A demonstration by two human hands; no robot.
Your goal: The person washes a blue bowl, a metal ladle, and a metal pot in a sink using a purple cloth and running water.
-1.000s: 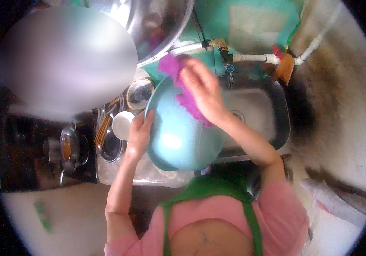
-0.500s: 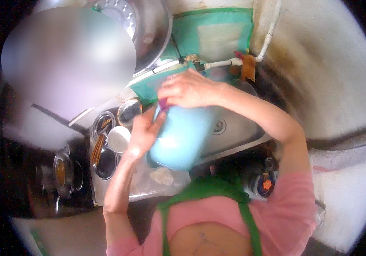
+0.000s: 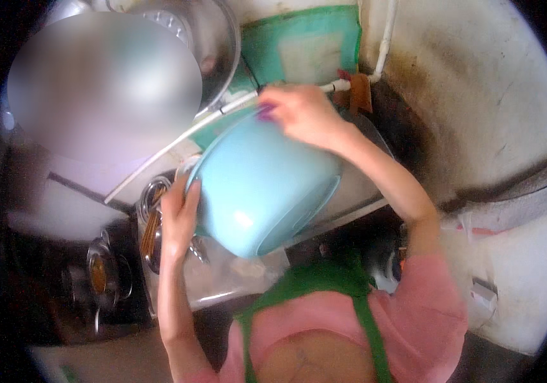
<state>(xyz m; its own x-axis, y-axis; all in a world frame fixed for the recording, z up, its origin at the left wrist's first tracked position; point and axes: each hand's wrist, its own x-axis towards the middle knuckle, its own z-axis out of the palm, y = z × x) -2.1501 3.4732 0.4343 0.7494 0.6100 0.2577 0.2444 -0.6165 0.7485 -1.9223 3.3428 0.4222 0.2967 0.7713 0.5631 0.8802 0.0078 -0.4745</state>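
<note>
A large light-blue plastic basin (image 3: pixel 248 185) is tilted over the sink and worktop, with its outer wall and base turned toward me. My left hand (image 3: pixel 179 214) is closed on its left rim, the thumb outside and the other fingers partly hidden. At the far rim my right hand (image 3: pixel 308 115) is closed around a small purple cloth or scrubber (image 3: pixel 266 113), pressed against the basin's edge. The basin's inside is hidden from this view.
Behind the basin lies a steel sink (image 3: pixel 358 185). Wooden chopsticks (image 3: pixel 150 233) and a metal holder (image 3: pixel 157 189) stand beside my left wrist. A white pipe (image 3: pixel 178 148) runs along the wall. Farther left is a metal pan with yellowish contents (image 3: pixel 99 274).
The basin has swung up and left, showing more of its wall and base. My left hand has moved left along with it; my right hand has shifted right and slightly farther away.
</note>
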